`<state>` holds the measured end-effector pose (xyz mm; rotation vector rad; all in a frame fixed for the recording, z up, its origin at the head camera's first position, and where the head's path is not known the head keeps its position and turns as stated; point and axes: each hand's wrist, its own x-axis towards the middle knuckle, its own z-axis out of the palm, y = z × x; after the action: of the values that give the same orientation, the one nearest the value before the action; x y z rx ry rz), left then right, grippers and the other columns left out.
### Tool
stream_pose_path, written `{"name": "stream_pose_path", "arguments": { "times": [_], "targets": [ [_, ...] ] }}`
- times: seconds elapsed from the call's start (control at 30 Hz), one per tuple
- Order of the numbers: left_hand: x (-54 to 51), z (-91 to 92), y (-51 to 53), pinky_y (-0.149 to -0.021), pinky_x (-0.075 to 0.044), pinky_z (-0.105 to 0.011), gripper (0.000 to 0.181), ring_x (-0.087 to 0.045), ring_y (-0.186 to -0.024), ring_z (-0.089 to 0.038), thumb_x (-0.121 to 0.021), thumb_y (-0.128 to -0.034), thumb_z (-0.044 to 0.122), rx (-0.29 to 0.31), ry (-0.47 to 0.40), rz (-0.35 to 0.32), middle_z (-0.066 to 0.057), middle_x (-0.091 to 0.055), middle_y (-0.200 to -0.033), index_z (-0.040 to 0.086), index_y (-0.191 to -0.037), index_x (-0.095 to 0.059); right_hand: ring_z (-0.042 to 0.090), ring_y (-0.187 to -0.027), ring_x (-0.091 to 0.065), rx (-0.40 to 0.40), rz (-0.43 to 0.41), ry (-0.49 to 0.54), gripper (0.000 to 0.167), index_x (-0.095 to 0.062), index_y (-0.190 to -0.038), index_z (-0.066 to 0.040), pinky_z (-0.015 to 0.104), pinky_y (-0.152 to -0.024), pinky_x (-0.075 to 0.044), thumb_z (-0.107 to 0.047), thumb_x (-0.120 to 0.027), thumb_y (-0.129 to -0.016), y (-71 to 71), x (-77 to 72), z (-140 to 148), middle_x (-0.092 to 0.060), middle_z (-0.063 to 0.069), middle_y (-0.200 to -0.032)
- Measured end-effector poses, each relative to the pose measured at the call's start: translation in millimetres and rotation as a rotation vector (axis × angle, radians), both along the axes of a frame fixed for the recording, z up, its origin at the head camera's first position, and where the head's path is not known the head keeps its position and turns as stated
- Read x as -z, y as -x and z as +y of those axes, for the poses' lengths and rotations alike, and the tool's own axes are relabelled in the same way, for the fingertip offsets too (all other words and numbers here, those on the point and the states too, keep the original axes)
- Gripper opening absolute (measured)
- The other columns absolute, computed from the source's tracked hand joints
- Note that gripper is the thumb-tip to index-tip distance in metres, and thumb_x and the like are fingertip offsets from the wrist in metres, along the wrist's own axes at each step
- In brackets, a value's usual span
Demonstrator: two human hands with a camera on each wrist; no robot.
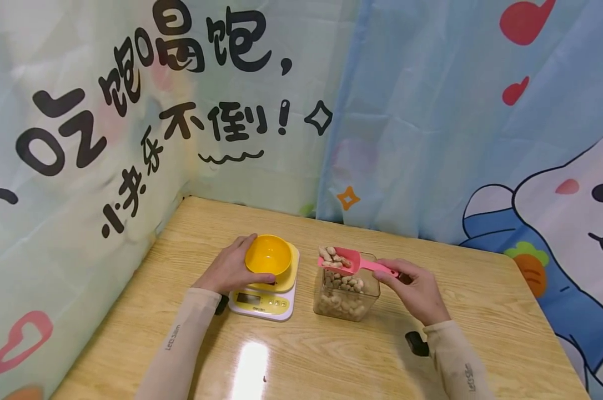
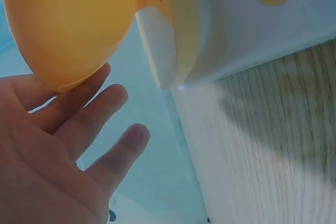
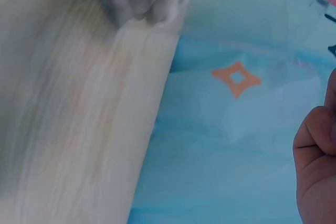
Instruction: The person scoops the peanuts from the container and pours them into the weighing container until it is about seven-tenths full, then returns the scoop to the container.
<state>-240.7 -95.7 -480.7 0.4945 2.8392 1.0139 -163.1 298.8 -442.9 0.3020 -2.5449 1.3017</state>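
Scoop [image 1: 348,261]: pink, to the left of the right hand [image 1: 413,288], its cup pointing away from those fingers and carrying unshelled peanuts [image 1: 330,256].
Right grip: thumb and fingers brought together on the end of the scoop's handle; the right wrist view catches this hand only at its edge.
Box [image 1: 373,295]: see-through, below and to the left of the right hand, beneath the scoop; its corner is blurred in the right wrist view.
Box filling: more nuts [image 1: 336,303], heaped inside, lower than the right hand.
Left grip: left hand [image 1: 226,268] clamped around the yellow bowl [image 1: 269,255], thumb along the near side, fingers at the far left; the left wrist view shows the other fingers spread apart.
Bowl's place: just right of the left palm, over the scale [image 1: 264,303].
Scale's face: white and yellow, the dark display [image 1: 249,299] nearer the person than the left thumb; its reading is too small to tell.
Table [image 1: 351,361]: wood-grained, under both hands.
Curtain [image 1: 406,122]: beyond both hands, with black lettering [image 1: 231,122] ahead of the left and a white cartoon animal [image 1: 576,189] off to the right of the right.
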Motion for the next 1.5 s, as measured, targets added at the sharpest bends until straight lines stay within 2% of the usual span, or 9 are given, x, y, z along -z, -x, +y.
{"name": "stream_pose_path", "arguments": {
  "times": [0.17,0.3,0.43,0.57,0.67,0.8,1.1,1.27,1.5],
  "targets": [
    [1.0,2.7,0.3,-0.106,-0.045,-0.054,0.119,-0.054,-0.126,-0.036,-0.081,-0.0694,0.071,-0.007,0.004,0.003,-0.016,-0.045,-0.151,0.011,-0.160,-0.031,0.016,-0.068,-0.052,-0.040,0.013,0.039,0.025,-0.077,-0.118,-0.017,0.027,-0.059,-0.044,-0.022,-0.076,-0.093,11.9,-3.7,-19.2,-0.073,-0.001,-0.098],
    [2.6,3.9,0.8,-0.107,-0.044,-0.054,0.119,-0.053,-0.128,-0.037,-0.081,-0.0697,0.070,-0.013,0.015,0.005,-0.017,-0.045,-0.152,0.012,-0.160,-0.030,0.017,-0.071,-0.052,-0.070,0.026,0.023,0.025,-0.078,-0.118,-0.018,0.029,-0.062,-0.042,-0.024,-0.076,-0.094,22.6,-6.3,-36.7,-0.073,-0.001,-0.098],
    [3.2,4.6,1.1,-0.107,-0.044,-0.054,0.117,-0.053,-0.127,-0.036,-0.081,-0.0706,0.069,-0.012,0.008,0.012,-0.017,-0.045,-0.151,0.011,-0.160,-0.031,0.019,-0.065,-0.046,-0.105,0.031,-0.008,0.025,-0.078,-0.115,-0.019,0.030,-0.057,-0.036,-0.029,-0.076,-0.093,32.9,-10.0,-55.0,-0.068,-0.001,-0.087],
    [3.4,5.0,0.7,-0.107,-0.044,-0.053,0.117,-0.053,-0.127,-0.036,-0.081,-0.0710,0.069,-0.016,0.019,0.014,-0.016,-0.044,-0.152,0.011,-0.160,-0.031,0.019,-0.067,-0.048,-0.139,0.009,-0.040,0.028,-0.078,-0.114,-0.019,0.029,-0.055,-0.037,-0.036,-0.075,-0.092,39.1,-10.5,-73.5,-0.069,-0.002,-0.090],
    [3.6,5.4,0.3,-0.108,-0.043,-0.053,0.118,-0.052,-0.128,-0.036,-0.080,-0.0706,0.070,-0.016,0.025,0.014,-0.016,-0.043,-0.153,0.011,-0.160,-0.031,0.019,-0.069,-0.052,-0.148,-0.020,-0.073,0.029,-0.079,-0.113,-0.018,0.028,-0.056,-0.038,-0.038,-0.076,-0.092,40.8,-10.7,-85.1,-0.071,-0.004,-0.093],
    [3.3,5.7,0.8,-0.109,-0.043,-0.053,0.119,-0.051,-0.130,-0.037,-0.080,-0.0698,0.072,-0.015,0.025,0.021,-0.017,-0.043,-0.153,0.010,-0.160,-0.031,0.018,-0.066,-0.051,-0.141,-0.056,-0.172,0.030,-0.080,-0.110,-0.019,0.028,-0.056,-0.037,-0.040,-0.077,-0.090,42.6,-14.9,-95.0,-0.069,-0.006,-0.086],
    [1.9,5.2,3.4,-0.110,-0.042,-0.052,0.120,-0.051,-0.129,-0.036,-0.079,-0.0700,0.073,-0.005,0.032,0.031,-0.017,-0.043,-0.153,0.010,-0.160,-0.031,0.015,-0.065,-0.053,-0.240,-0.090,-0.371,0.024,-0.081,-0.106,-0.019,0.032,-0.058,-0.045,-0.038,-0.076,-0.092,53.7,-40.1,-104.5,-0.071,-0.010,-0.087],
    [1.0,5.2,3.0,-0.109,-0.042,-0.053,0.119,-0.051,-0.129,-0.036,-0.080,-0.0708,0.071,-0.004,0.032,0.027,-0.017,-0.043,-0.152,0.009,-0.160,-0.030,0.015,-0.066,-0.053,-0.280,-0.080,-0.432,0.024,-0.081,-0.106,-0.018,0.032,-0.058,-0.046,-0.038,-0.075,-0.093,56.4,-50.5,-107.5,-0.071,-0.010,-0.087],
    [1.2,4.7,0.0,-0.109,-0.042,-0.053,0.118,-0.051,-0.129,-0.036,-0.081,-0.0711,0.069,-0.003,0.032,0.019,-0.018,-0.043,-0.152,0.009,-0.160,-0.030,0.013,-0.066,-0.054,-0.287,-0.081,-0.443,0.024,-0.081,-0.106,-0.018,0.031,-0.059,-0.047,-0.037,-0.075,-0.093,51.2,-50.2,-104.9,-0.073,-0.010,-0.090]
  ]
}}
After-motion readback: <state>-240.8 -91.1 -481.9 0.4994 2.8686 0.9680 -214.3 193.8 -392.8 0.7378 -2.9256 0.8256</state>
